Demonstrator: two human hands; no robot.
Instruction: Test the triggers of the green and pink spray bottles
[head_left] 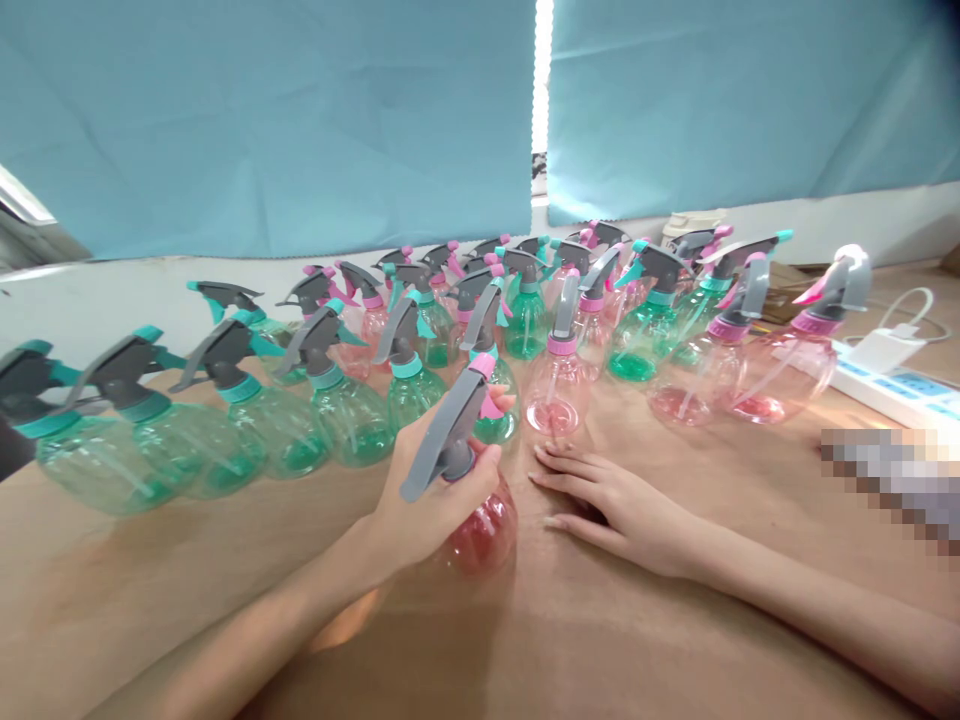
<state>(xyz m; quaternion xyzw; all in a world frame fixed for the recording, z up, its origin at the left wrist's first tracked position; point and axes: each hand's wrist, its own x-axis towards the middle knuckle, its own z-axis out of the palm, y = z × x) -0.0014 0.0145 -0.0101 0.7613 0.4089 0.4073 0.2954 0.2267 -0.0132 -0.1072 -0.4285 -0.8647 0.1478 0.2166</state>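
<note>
My left hand [424,480] is closed round the neck of a pink spray bottle [487,530] with a grey and pink trigger head, low at the centre of the head view. Its fingers wrap behind the head, partly hidden by it. Flat on the table to the right lies my right hand [622,500], fingers stretched out and holding nothing. Just beyond its fingertips stands another pink spray bottle [556,400]. A green spray bottle [416,385] is behind my left hand, and a further green spray bottle [349,415] stands left of it.
Several green and pink spray bottles stand in rows across the wooden table [600,640]. At the right are a white power strip [900,390] with a charger [885,350] and a blurred-out object [900,480]. Blue curtains [300,120] hang behind.
</note>
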